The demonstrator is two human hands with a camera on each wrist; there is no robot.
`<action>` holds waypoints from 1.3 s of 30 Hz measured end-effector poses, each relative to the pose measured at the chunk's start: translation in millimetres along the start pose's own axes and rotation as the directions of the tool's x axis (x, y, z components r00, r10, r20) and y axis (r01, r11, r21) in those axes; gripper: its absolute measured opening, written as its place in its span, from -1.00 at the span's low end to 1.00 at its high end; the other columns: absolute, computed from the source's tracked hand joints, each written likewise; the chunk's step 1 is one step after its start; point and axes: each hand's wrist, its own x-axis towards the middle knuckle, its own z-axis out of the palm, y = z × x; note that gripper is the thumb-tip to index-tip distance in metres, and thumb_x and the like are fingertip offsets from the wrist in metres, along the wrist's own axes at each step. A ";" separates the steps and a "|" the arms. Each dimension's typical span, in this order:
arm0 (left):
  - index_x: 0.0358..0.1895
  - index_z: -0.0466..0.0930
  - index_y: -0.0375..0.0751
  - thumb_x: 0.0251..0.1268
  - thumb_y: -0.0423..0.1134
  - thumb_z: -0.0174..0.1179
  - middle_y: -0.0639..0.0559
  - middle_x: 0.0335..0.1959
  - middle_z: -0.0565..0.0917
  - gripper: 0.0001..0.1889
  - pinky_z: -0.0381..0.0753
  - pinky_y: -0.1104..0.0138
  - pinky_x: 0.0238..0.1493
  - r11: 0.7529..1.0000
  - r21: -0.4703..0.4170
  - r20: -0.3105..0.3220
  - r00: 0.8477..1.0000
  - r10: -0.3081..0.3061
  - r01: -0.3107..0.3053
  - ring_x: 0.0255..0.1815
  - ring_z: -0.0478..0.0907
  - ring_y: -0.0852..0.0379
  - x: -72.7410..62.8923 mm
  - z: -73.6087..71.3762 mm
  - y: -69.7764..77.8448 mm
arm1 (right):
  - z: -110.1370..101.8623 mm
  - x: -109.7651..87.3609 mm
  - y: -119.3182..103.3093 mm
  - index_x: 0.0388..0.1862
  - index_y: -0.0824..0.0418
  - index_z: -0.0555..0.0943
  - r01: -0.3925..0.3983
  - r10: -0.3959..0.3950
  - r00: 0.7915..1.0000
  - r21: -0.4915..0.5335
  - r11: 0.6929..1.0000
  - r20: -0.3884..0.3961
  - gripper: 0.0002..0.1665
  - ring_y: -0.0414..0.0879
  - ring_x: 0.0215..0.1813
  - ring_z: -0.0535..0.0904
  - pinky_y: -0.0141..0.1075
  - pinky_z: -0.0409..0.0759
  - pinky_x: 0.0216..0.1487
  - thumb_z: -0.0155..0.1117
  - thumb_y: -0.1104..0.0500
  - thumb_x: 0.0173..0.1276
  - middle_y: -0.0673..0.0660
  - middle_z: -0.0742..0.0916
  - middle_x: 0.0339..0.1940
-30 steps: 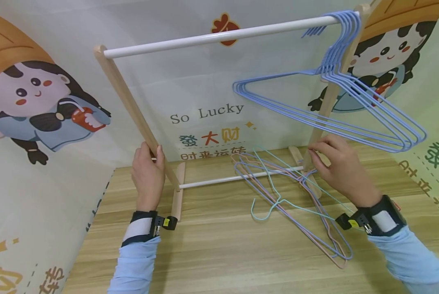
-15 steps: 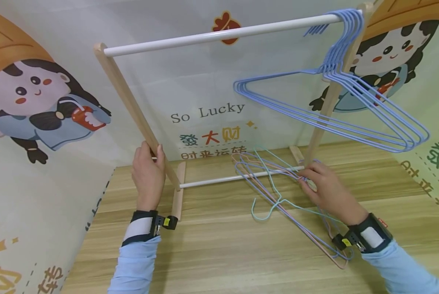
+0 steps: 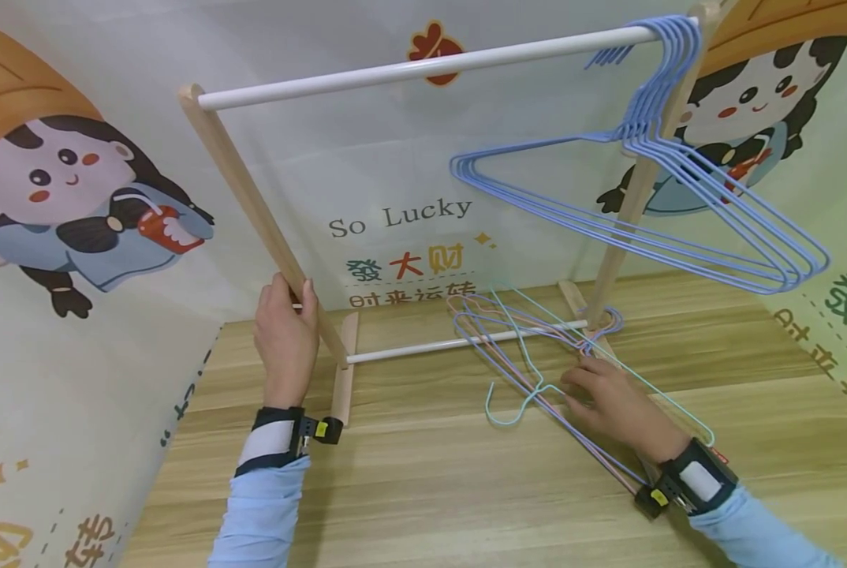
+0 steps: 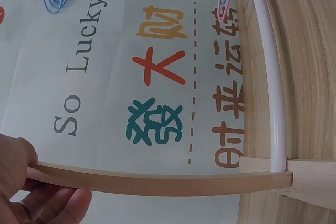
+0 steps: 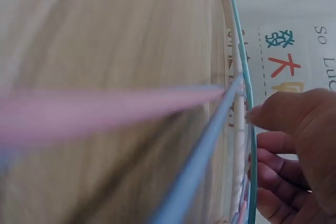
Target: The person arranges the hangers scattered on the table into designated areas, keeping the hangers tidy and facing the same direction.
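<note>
In the head view my left hand (image 3: 286, 339) grips the left wooden upright (image 3: 249, 197) of a small clothes rack. The left wrist view shows thumb and fingers on either side of that upright (image 4: 157, 183). Low at the right, my right hand (image 3: 611, 406) is at a mint-green wire hanger (image 3: 530, 359) that lies on a loose pile. Seen from the right wrist, the thumb tip lies on the green wire (image 5: 245, 66), with the fingers curled at it. Pink and blue hangers (image 3: 551, 416) lie beneath, partly hidden by the hand.
Several blue hangers (image 3: 643, 142) hang at the right end of the white top rail (image 3: 409, 72). A white lower bar (image 3: 423, 348) joins the two uprights near the wooden tabletop (image 3: 423, 489). Behind stands a printed backdrop (image 3: 367, 170).
My right hand has come down and left from beside the right upright, past the hooks of the pile, to the green hanger. My left hand keeps its place on the upright.
</note>
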 end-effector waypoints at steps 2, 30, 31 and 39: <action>-0.12 0.49 -0.42 0.60 -0.14 0.09 -0.25 -0.31 0.54 -0.69 0.62 0.01 -0.36 1.000 0.000 -0.001 1.000 -0.003 0.003 -0.28 0.62 -0.19 0.0 -0.2 0.0 | 1.8 -3.2 0.0 -0.25 0.32 0.68 -0.033 0.033 0.999 -0.003 0.999 0.023 -0.67 -0.05 -0.27 0.57 -0.15 0.62 -0.30 0.59 0.42 -0.02 0.10 0.64 -0.28; -0.13 0.49 -0.42 0.60 -0.13 0.08 -0.25 -0.31 0.54 -0.68 0.62 0.01 -0.37 1.000 -0.002 0.002 1.000 -0.002 0.002 -0.29 0.62 -0.20 -0.4 -0.2 -0.2 | -4.3 -3.2 -3.9 -0.40 0.25 0.68 -0.048 0.047 0.999 0.034 0.998 0.026 -0.76 -0.23 -0.39 0.46 -0.28 0.51 -0.42 0.57 0.47 0.06 -0.02 0.63 -0.40; -0.12 0.49 -0.42 0.60 -0.13 0.08 -0.25 -0.31 0.54 -0.67 0.62 0.01 -0.37 1.000 -0.002 0.003 1.000 -0.003 0.003 -0.29 0.62 -0.19 -0.3 -0.1 -0.3 | -4.3 -3.3 -3.5 -0.40 0.25 0.68 -0.045 0.045 0.999 0.033 0.998 0.024 -0.77 -0.23 -0.39 0.46 -0.27 0.51 -0.42 0.56 0.47 0.06 -0.02 0.62 -0.40; -0.11 0.50 -0.43 0.60 -0.12 0.08 -0.26 -0.32 0.54 -0.66 0.63 0.00 -0.38 1.000 0.008 0.007 1.000 -0.011 0.011 -0.29 0.63 -0.20 0.1 -0.6 0.6 | -7.2 -2.6 -3.5 -0.41 0.23 0.68 -0.021 0.021 1.000 0.020 1.000 -0.007 -0.72 -0.19 -0.37 0.49 -0.24 0.54 -0.40 0.58 0.49 0.00 -0.02 0.64 -0.40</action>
